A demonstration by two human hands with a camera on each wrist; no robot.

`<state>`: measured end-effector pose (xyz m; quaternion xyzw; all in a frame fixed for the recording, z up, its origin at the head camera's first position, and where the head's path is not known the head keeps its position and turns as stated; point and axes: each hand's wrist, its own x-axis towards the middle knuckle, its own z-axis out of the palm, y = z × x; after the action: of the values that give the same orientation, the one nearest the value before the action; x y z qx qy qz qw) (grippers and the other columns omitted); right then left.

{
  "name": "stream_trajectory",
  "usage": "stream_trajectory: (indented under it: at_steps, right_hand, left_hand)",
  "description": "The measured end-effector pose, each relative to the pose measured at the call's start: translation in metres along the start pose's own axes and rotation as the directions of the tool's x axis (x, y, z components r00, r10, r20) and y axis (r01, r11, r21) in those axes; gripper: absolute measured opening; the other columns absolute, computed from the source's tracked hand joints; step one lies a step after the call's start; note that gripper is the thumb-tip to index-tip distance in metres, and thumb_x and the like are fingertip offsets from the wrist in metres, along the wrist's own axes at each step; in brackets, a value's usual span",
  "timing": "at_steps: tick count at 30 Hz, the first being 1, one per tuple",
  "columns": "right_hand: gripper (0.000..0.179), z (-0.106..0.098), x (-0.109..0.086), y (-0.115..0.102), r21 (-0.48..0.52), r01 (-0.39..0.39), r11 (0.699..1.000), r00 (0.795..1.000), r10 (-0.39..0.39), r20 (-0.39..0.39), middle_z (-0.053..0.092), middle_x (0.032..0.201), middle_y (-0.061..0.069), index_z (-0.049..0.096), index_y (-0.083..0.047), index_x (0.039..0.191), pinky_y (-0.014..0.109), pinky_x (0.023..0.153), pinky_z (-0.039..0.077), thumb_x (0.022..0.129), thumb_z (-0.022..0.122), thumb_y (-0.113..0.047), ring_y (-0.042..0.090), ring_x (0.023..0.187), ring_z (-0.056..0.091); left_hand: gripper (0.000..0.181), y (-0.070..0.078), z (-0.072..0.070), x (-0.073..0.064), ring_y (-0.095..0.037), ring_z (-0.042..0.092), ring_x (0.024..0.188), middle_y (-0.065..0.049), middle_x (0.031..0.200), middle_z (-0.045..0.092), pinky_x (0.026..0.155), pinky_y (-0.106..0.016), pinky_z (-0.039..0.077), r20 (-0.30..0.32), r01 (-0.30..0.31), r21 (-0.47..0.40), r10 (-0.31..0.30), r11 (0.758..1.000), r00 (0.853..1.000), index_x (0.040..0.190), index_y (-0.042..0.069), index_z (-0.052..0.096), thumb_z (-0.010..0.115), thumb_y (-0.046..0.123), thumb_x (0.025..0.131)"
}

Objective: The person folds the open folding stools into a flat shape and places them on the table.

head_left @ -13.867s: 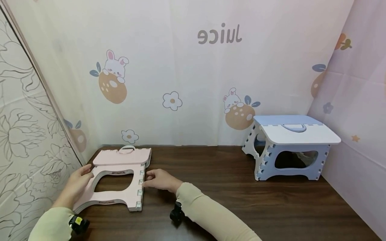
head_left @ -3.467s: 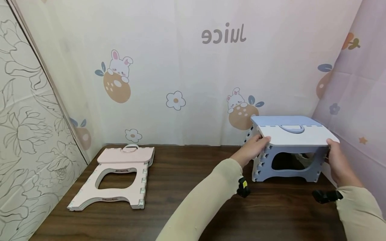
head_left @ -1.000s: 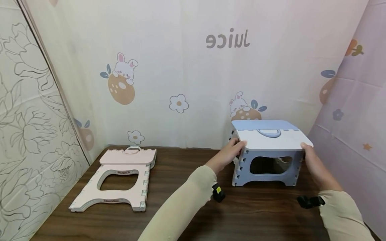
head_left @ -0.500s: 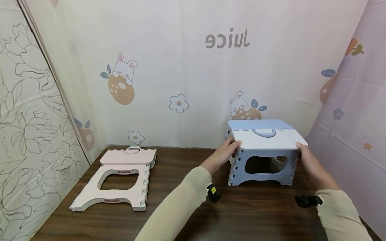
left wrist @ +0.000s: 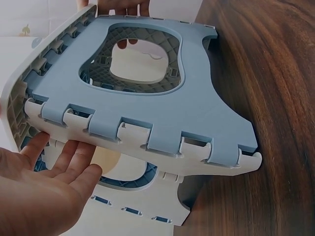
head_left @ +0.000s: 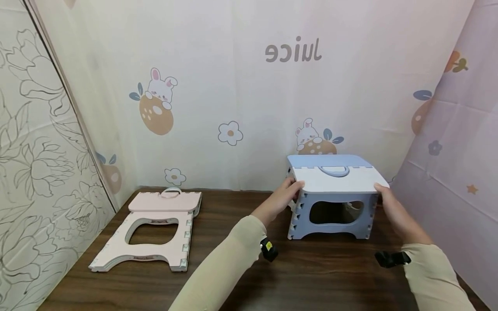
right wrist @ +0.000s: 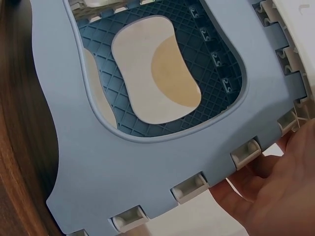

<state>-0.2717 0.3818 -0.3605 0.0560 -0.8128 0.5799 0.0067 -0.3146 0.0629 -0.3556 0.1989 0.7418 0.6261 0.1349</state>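
Note:
A blue-and-white folding step stool (head_left: 342, 180) stands unfolded at the back right of the table, its white top level and a blue handle set in it. My left hand (head_left: 281, 198) grips the left edge of the top, thumb above and fingers curled underneath. On the opposite edge my right hand (head_left: 396, 212) holds the top the same way. In the left wrist view the left hand's fingers (left wrist: 74, 160) lie against the hinged white leg. The right wrist view shows the right hand (right wrist: 283, 191) at the leg's hinged edge, beside the blue end panel (right wrist: 147, 172) with its large oval opening.
A pink folding stool (head_left: 155, 250) lies folded flat on the left of the dark wooden table (head_left: 327, 276), its handle toward the back. A printed curtain (head_left: 249, 95) hangs behind the table, with more cloth along the right side. A flower-patterned panel (head_left: 43, 172) borders the left.
Both hands, earlier on the pink folding stool, later took hold of the blue-and-white step stool. Over the last few seconds it has moved left with them, away from the right wall.

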Motion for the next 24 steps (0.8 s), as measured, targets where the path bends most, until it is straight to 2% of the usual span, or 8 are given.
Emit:
stream_trajectory:
  at_steps: [4, 9, 14, 16, 18, 21, 23, 24]
  right_hand:
    - [0.077, 0.003, -0.001, -0.007, -0.025, -0.008, 1.0, 1.0, 0.008, 0.008, -0.015, 0.16, 0.024, -0.017, -0.011, 0.158, 0.06, 0.112, -0.005, 0.105, 0.014, -0.058, 0.038, 0.141, -0.006]
    - [0.075, 0.006, 0.0, -0.01, -0.04, 0.022, 0.999, 1.0, -0.021, 0.013, -0.019, 0.161, 0.023, -0.016, -0.011, 0.158, 0.06, 0.112, -0.009, 0.106, 0.014, -0.056, 0.037, 0.141, -0.011]
    - [0.079, 0.009, 0.0, -0.013, -0.019, -0.01, 1.0, 0.999, 0.011, 0.039, -0.014, 0.161, 0.023, -0.014, -0.01, 0.159, 0.058, 0.113, -0.003, 0.105, 0.016, -0.059, 0.036, 0.142, -0.005]
    - [0.081, 0.01, 0.0, -0.014, -0.014, -0.038, 0.999, 0.997, 0.039, 0.064, -0.005, 0.16, 0.024, -0.011, -0.009, 0.159, 0.054, 0.114, 0.009, 0.104, 0.016, -0.062, 0.035, 0.141, 0.005]
    - [0.083, 0.012, 0.0, -0.016, -0.016, -0.06, 0.998, 0.995, 0.061, 0.079, -0.003, 0.159, 0.024, -0.012, -0.008, 0.159, 0.056, 0.114, 0.013, 0.103, 0.015, -0.064, 0.036, 0.14, 0.008]
    - [0.084, 0.014, 0.0, -0.018, -0.035, -0.079, 0.996, 0.993, 0.082, 0.087, -0.004, 0.159, 0.026, -0.014, -0.01, 0.158, 0.062, 0.112, 0.013, 0.102, 0.015, -0.065, 0.04, 0.14, 0.007]
    - [0.084, 0.016, 0.0, -0.018, -0.051, -0.084, 0.995, 0.993, 0.088, 0.085, -0.008, 0.159, 0.027, -0.017, -0.012, 0.158, 0.069, 0.109, 0.006, 0.102, 0.014, -0.066, 0.044, 0.141, 0.001]
    - [0.084, 0.016, 0.0, -0.017, -0.062, -0.086, 0.994, 0.992, 0.091, 0.086, -0.007, 0.159, 0.028, -0.016, -0.012, 0.158, 0.07, 0.109, 0.007, 0.102, 0.014, -0.066, 0.045, 0.141, 0.001]
  left_hand:
    - [0.054, 0.001, -0.003, -0.001, -0.032, 0.049, 0.122, -0.002, 0.117, 0.054, 0.102, -0.055, 0.038, -0.004, 0.001, 0.008, -0.001, 1.0, 1.0, 0.133, 0.018, 0.047, 0.045, 0.06, 0.099]
    - [0.054, 0.0, -0.007, -0.002, -0.028, 0.05, 0.118, -0.003, 0.12, 0.054, 0.104, -0.058, 0.036, -0.006, -0.005, 0.011, 0.005, 1.0, 1.0, 0.133, 0.016, 0.048, 0.045, 0.059, 0.099]
    - [0.059, 0.0, -0.013, -0.006, -0.022, 0.05, 0.117, -0.003, 0.126, 0.053, 0.108, -0.053, 0.035, 0.001, -0.002, 0.012, 0.002, 1.0, 1.0, 0.14, 0.016, 0.044, 0.044, 0.06, 0.099]
    - [0.062, -0.001, -0.015, -0.007, -0.021, 0.05, 0.117, -0.003, 0.128, 0.053, 0.11, -0.05, 0.035, 0.003, -0.006, 0.009, 0.006, 1.0, 1.0, 0.142, 0.015, 0.043, 0.044, 0.06, 0.099]
    - [0.063, -0.002, -0.016, -0.007, -0.021, 0.05, 0.118, -0.004, 0.129, 0.053, 0.11, -0.05, 0.035, 0.005, -0.006, -0.001, 0.006, 1.0, 1.0, 0.143, 0.014, 0.043, 0.044, 0.06, 0.099]
    - [0.065, -0.002, -0.018, -0.009, -0.022, 0.05, 0.121, -0.005, 0.131, 0.052, 0.112, -0.049, 0.033, 0.004, -0.002, -0.018, 0.002, 1.0, 1.0, 0.143, 0.013, 0.043, 0.045, 0.06, 0.099]
    - [0.065, -0.003, -0.019, -0.009, -0.023, 0.05, 0.123, -0.005, 0.133, 0.052, 0.112, -0.051, 0.033, 0.004, 0.004, -0.023, -0.004, 1.0, 1.0, 0.143, 0.013, 0.043, 0.045, 0.061, 0.099]
    - [0.065, -0.003, -0.019, -0.009, -0.023, 0.05, 0.123, -0.005, 0.133, 0.052, 0.112, -0.05, 0.033, 0.003, 0.003, -0.02, -0.003, 1.0, 1.0, 0.144, 0.013, 0.043, 0.045, 0.061, 0.099]
